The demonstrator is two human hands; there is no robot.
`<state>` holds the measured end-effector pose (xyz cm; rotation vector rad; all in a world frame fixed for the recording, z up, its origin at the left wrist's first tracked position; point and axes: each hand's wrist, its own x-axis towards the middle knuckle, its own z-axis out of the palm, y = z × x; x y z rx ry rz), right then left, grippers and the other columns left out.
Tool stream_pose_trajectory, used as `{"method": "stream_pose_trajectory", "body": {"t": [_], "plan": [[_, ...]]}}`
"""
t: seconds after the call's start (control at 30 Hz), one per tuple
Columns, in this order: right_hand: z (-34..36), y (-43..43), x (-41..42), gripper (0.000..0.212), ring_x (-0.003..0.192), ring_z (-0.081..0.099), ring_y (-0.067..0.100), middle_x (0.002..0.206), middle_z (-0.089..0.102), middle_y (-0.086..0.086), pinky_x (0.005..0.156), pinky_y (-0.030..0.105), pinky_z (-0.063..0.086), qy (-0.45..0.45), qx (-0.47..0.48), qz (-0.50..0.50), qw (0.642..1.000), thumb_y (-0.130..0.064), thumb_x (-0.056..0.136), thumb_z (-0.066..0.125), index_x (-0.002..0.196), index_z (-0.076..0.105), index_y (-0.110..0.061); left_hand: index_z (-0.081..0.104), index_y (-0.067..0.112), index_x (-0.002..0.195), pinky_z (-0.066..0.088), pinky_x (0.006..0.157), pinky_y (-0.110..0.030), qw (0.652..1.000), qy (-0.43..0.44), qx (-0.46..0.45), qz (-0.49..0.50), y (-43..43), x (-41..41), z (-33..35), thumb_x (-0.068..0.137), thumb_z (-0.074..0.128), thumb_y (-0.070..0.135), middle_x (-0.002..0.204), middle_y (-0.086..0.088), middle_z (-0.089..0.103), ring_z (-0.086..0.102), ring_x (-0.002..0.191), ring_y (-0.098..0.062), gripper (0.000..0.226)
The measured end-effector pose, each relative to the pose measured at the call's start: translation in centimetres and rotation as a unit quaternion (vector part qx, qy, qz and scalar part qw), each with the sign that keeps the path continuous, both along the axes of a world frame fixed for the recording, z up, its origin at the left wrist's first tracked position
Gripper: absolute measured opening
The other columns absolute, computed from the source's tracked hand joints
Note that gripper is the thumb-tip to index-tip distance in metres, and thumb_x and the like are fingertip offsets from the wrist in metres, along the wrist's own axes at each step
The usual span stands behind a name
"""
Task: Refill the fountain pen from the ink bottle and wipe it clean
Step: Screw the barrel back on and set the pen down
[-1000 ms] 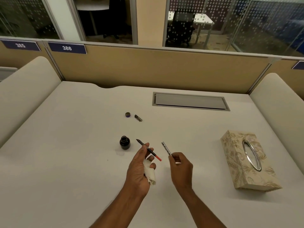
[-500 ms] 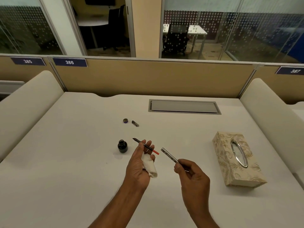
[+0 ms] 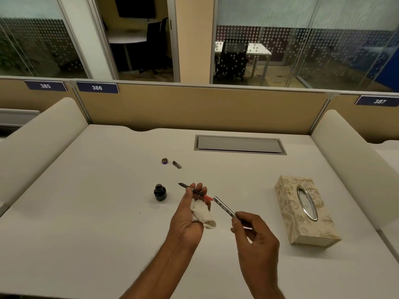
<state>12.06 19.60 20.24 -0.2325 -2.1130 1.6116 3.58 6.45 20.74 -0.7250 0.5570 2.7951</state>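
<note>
My left hand [image 3: 189,214] pinches the pen's inner section [image 3: 192,190], a thin dark stick with the nib pointing up-left and a red end to the right, and also clutches a crumpled white tissue [image 3: 203,214]. My right hand [image 3: 254,238] holds the silver pen barrel [image 3: 224,207] by its lower end; the barrel's open mouth meets the red end. The open ink bottle [image 3: 160,192] stands on the white desk [image 3: 97,212], just left of my left hand.
The bottle's cap [image 3: 164,161] and the pen's cap [image 3: 177,164] lie farther back. A patterned tissue box [image 3: 302,212] sits at the right. A grey cable hatch [image 3: 239,145] is set into the desk near the beige partition [image 3: 205,108].
My right hand has swung the barrel from apart and upright until its open end touches the red end of the section. The left hand stayed near the bottle.
</note>
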Motion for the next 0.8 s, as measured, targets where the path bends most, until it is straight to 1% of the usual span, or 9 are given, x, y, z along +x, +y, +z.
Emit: {"method": "stream_pose_trajectory", "body": {"t": [0.1,0.23,0.33,0.43,0.5,0.57,0.63,0.7,0.8], "plan": [[0.5,0.3,0.3,0.034,0.081,0.074,0.016,0.091,0.073,-0.012,0.071,0.010,0.054,0.011,0.010,0.001,1.000,-0.003,0.089,0.073,0.091,0.070,-0.038,0.070,0.008,0.107,0.052,0.085,-0.032,1.000,0.010,0.010,0.004,0.0,0.1,0.1,0.104,0.053,0.020,0.090,-0.004,0.079,0.079,0.075,-0.017,0.020],[1.0,0.3,0.3,0.031,0.080,0.073,0.016,0.091,0.072,-0.012,0.070,0.011,0.055,0.027,0.048,0.016,0.998,-0.001,0.088,0.072,0.091,0.071,-0.031,0.068,0.008,0.109,0.056,0.085,-0.032,1.000,0.024,0.007,0.005,0.3,0.2,0.0,0.105,0.052,0.019,0.094,-0.004,0.077,0.078,0.077,-0.016,0.020],[1.2,0.2,0.3,0.026,0.081,0.071,0.016,0.092,0.071,-0.012,0.070,0.014,0.057,0.034,0.061,0.024,0.997,0.001,0.088,0.072,0.092,0.073,-0.024,0.069,0.009,0.108,0.062,0.076,-0.030,0.999,0.032,0.001,0.003,0.5,0.4,0.0,0.105,0.052,0.020,0.090,-0.003,0.080,0.079,0.077,-0.016,0.020],[1.2,0.1,0.4,0.023,0.081,0.071,0.015,0.089,0.071,-0.013,0.070,0.016,0.058,0.039,0.075,0.027,0.996,0.001,0.088,0.072,0.092,0.073,-0.021,0.069,0.007,0.111,0.057,0.082,-0.034,0.999,0.033,0.009,0.004,0.7,0.7,-0.1,0.105,0.052,0.018,0.090,-0.006,0.081,0.080,0.078,-0.019,0.021],[1.4,-0.1,0.4,0.022,0.081,0.071,0.015,0.088,0.072,-0.012,0.069,0.017,0.059,0.043,0.084,0.026,0.995,0.002,0.087,0.073,0.092,0.073,-0.020,0.069,0.006,0.112,0.057,0.083,-0.035,0.999,0.037,0.008,0.003,0.8,0.9,-0.2,0.105,0.053,0.018,0.092,-0.007,0.081,0.080,0.081,-0.020,0.021],[1.5,-0.2,0.5,0.021,0.081,0.070,0.014,0.088,0.071,-0.013,0.069,0.015,0.057,0.050,0.090,0.020,0.994,0.002,0.087,0.073,0.092,0.073,-0.019,0.069,0.006,0.111,0.058,0.083,-0.036,0.999,0.041,0.014,0.005,0.8,0.9,-0.2,0.105,0.052,0.019,0.092,-0.007,0.080,0.080,0.082,-0.020,0.022],[1.7,-0.1,0.6,0.021,0.083,0.069,0.013,0.089,0.071,-0.013,0.069,0.012,0.056,0.058,0.093,0.011,0.994,0.002,0.086,0.073,0.092,0.073,-0.018,0.069,0.005,0.110,0.064,0.078,-0.035,0.999,0.044,0.024,0.006,0.6,0.8,0.0,0.105,0.052,0.018,0.092,-0.007,0.080,0.080,0.082,-0.020,0.022],[1.8,0.3,0.8,0.022,0.085,0.068,0.012,0.089,0.070,-0.013,0.070,0.010,0.055,0.063,0.094,0.001,0.994,0.003,0.086,0.073,0.093,0.073,-0.018,0.068,0.004,0.111,0.066,0.071,-0.033,0.998,0.044,0.032,0.008,0.4,0.7,0.1,0.105,0.052,0.019,0.092,-0.008,0.080,0.080,0.081,-0.021,0.022],[1.8,0.7,1.0,0.024,0.084,0.069,0.013,0.088,0.070,-0.012,0.070,0.013,0.057,0.062,0.091,-0.003,0.994,0.004,0.085,0.073,0.092,0.073,-0.019,0.068,0.004,0.113,0.066,0.069,-0.034,0.998,0.044,0.044,0.008,0.1,0.8,0.1,0.105,0.052,0.020,0.093,-0.009,0.080,0.080,0.080,-0.023,0.024]]}}
